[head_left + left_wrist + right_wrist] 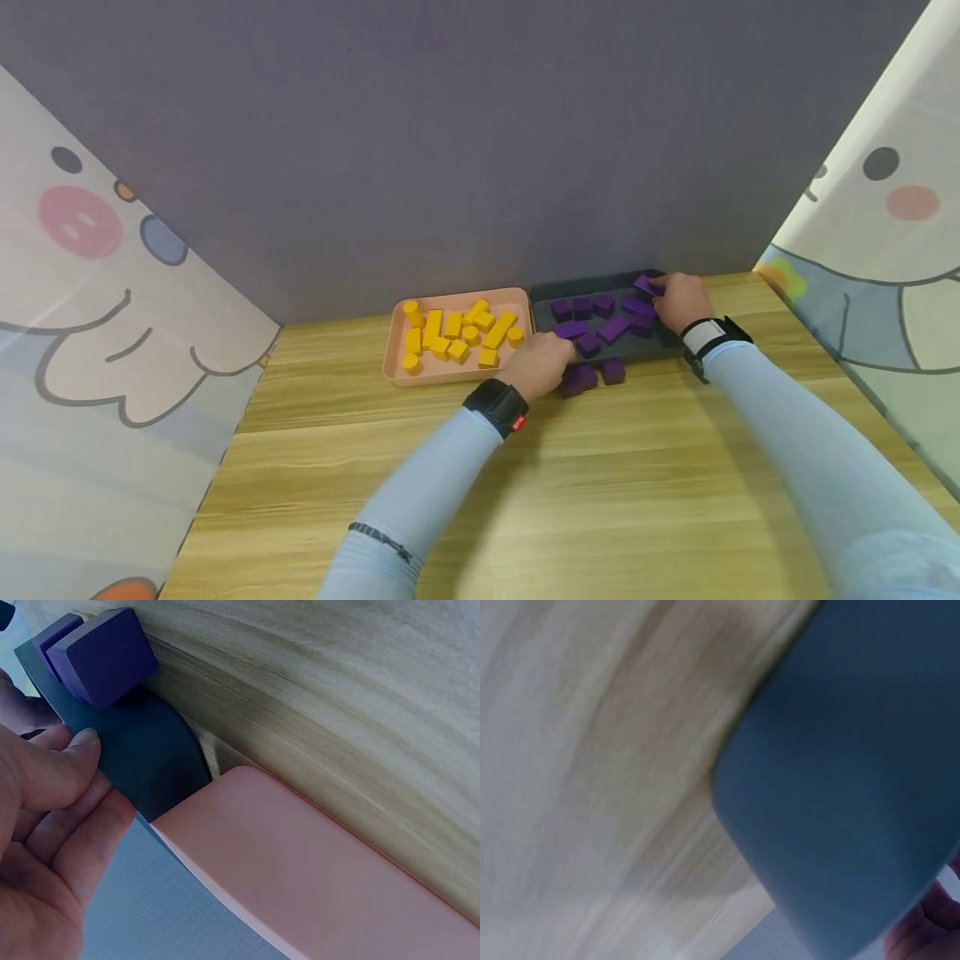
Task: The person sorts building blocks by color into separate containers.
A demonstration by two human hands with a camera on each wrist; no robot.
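My left hand [537,364] reaches over the near left rim of the dark tray [543,340], its fingertips beside a flat purple block [572,329]. In the left wrist view the thumb [84,746] and bent fingers meet above the tray edge; whether they hold a block is hidden. At the tray's far right corner, my right hand [682,302] pinches a tilted purple block [647,285] lying over others. The right wrist view shows mostly the tray's outer wall [840,772] and a few fingers [930,930]. Several more purple blocks [613,328] lie inside the tray.
A peach tray [393,354] with several yellow blocks [453,325] adjoins the dark tray's left side. Purple blocks [612,371] lie on the wooden table [600,483] against the dark tray's front. A grey panel [465,167] stands close behind both trays.
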